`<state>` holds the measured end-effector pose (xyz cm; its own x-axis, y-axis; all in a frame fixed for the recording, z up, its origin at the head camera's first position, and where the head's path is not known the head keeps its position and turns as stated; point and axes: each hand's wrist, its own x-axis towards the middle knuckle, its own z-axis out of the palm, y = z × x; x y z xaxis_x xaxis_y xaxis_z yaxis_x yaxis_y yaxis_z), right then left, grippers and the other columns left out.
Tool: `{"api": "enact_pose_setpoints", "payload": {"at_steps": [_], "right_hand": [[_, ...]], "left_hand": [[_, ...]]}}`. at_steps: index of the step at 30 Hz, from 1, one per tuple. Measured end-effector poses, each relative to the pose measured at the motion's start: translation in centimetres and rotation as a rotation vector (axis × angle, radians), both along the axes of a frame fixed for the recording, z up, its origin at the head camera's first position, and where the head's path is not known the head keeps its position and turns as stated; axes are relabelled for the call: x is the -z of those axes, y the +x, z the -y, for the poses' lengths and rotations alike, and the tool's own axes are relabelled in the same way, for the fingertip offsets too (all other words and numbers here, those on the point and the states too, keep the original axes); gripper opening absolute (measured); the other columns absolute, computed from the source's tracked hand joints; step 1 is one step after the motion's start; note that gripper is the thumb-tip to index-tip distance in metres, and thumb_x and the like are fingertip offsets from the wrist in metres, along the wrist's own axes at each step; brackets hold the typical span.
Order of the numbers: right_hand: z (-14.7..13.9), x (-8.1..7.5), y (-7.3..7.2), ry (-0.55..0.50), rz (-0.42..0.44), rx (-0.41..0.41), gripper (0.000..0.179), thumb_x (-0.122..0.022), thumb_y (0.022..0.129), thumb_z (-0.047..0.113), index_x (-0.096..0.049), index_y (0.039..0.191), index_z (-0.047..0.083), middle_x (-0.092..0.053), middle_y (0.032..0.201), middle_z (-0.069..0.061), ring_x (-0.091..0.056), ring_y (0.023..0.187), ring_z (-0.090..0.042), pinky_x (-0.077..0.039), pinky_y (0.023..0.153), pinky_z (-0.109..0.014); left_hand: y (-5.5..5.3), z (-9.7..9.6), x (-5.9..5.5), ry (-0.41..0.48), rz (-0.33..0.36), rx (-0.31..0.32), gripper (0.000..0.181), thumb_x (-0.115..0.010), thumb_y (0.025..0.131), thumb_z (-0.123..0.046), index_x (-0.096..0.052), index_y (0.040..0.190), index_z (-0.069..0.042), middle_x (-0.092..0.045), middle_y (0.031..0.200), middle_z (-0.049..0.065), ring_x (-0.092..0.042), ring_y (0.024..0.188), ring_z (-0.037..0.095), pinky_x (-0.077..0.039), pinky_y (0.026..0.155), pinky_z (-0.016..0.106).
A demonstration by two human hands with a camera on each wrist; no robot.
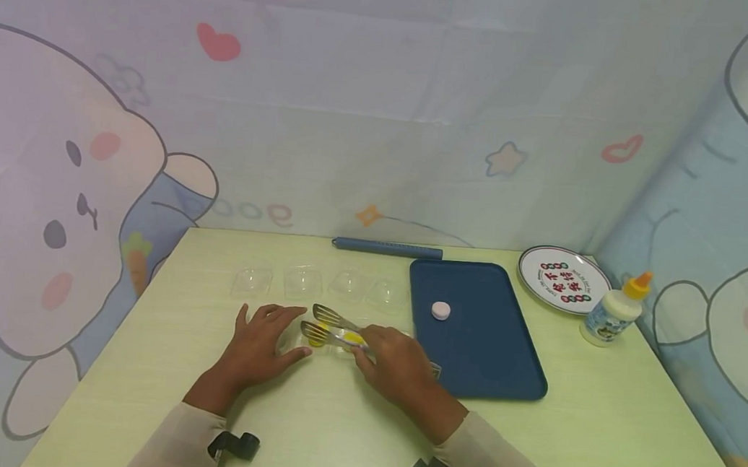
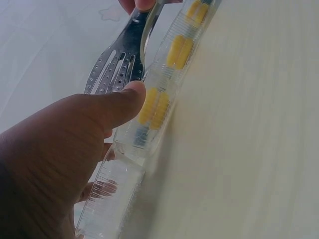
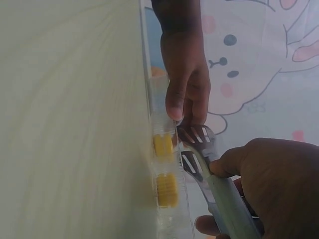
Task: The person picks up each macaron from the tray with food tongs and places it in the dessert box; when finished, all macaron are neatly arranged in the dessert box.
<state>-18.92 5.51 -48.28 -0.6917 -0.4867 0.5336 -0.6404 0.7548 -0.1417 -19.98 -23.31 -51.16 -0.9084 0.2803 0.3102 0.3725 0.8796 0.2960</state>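
Note:
My right hand (image 1: 397,362) grips metal tongs (image 2: 127,52) with slotted heads, which stand apart over a clear plastic box (image 2: 127,184). The box has compartments in a row and several yellow round pieces (image 3: 167,190) inside, seen edge-on in both wrist views. At the box's left end, my left hand (image 1: 258,345) holds it, thumb along the near side and fingers behind; fingertips show through the plastic. The thumb lies close to one tong head in the left wrist view. A pale pink round piece (image 1: 440,310) lies on the dark blue tray (image 1: 482,364) to the right.
Behind the box lies a row of clear plastic domes (image 1: 303,281). A blue ridged stick (image 1: 386,248) rests along the table's back edge. At the right are a white plate (image 1: 563,276) with red characters and a bottle (image 1: 612,319) with an orange-yellow cap. A printed curtain surrounds the table.

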Motion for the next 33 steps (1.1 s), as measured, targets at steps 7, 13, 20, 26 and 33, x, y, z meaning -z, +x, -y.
{"api": "enact_pose_setpoints", "payload": {"at_steps": [7, 13, 20, 26, 33], "right_hand": [[0.3, -1.0, 0.5, 0.059, 0.009, 0.012, 0.023, -0.083, 0.098, 0.029, -0.079, 0.112, 0.012, -0.083, 0.106, 0.000, -0.080, 0.091, -0.016, -0.064, 0.068, -0.034], [1.1, -1.5, 0.7, 0.143, 0.007, 0.032, 0.022, -0.080, 0.100, 0.032, -0.079, 0.110, 0.013, -0.082, 0.102, 0.001, -0.076, 0.083, -0.013, -0.060, 0.061, -0.031], [0.7, -1.0, 0.4, 0.089, -0.067, 0.055, 0.023, -0.084, 0.096, 0.029, -0.081, 0.111, 0.012, -0.084, 0.106, 0.001, -0.080, 0.090, -0.015, -0.064, 0.067, -0.030], [-0.4, -0.6, 0.0, 0.011, -0.104, 0.060, 0.023, -0.085, 0.094, 0.027, -0.081, 0.111, 0.012, -0.084, 0.107, 0.000, -0.081, 0.091, -0.017, -0.064, 0.065, -0.031], [-1.6, -0.3, -0.3, -0.035, -0.138, 0.077, 0.025, -0.088, 0.092, 0.025, -0.081, 0.112, 0.011, -0.084, 0.108, -0.001, -0.082, 0.093, -0.019, -0.065, 0.066, -0.033]], "left_hand": [[0.1, 0.0, -0.2, 0.003, -0.001, 0.002, 0.072, -0.083, 0.093, -0.053, -0.059, 0.154, -0.022, -0.071, 0.147, 0.007, -0.057, 0.142, 0.039, -0.020, 0.120, 0.089], [0.1, 0.0, -0.2, 0.000, -0.010, 0.002, 0.073, -0.083, 0.092, -0.053, -0.059, 0.154, -0.022, -0.071, 0.147, 0.007, -0.058, 0.142, 0.039, -0.021, 0.120, 0.089], [0.0, 1.4, -0.4, 0.015, 0.015, -0.004, 0.081, -0.085, 0.088, -0.058, -0.057, 0.155, -0.024, -0.069, 0.147, 0.008, -0.055, 0.144, 0.040, -0.019, 0.119, 0.089], [-0.2, 4.4, 0.0, 0.086, 0.076, 0.034, 0.086, -0.092, 0.083, -0.049, -0.057, 0.156, -0.020, -0.065, 0.155, 0.009, -0.055, 0.146, 0.041, -0.026, 0.118, 0.085], [-0.7, 6.1, 0.4, 0.171, 0.118, 0.100, 0.086, -0.093, 0.085, -0.041, -0.057, 0.156, -0.011, -0.065, 0.156, 0.015, -0.058, 0.146, 0.045, -0.033, 0.118, 0.078]]}}
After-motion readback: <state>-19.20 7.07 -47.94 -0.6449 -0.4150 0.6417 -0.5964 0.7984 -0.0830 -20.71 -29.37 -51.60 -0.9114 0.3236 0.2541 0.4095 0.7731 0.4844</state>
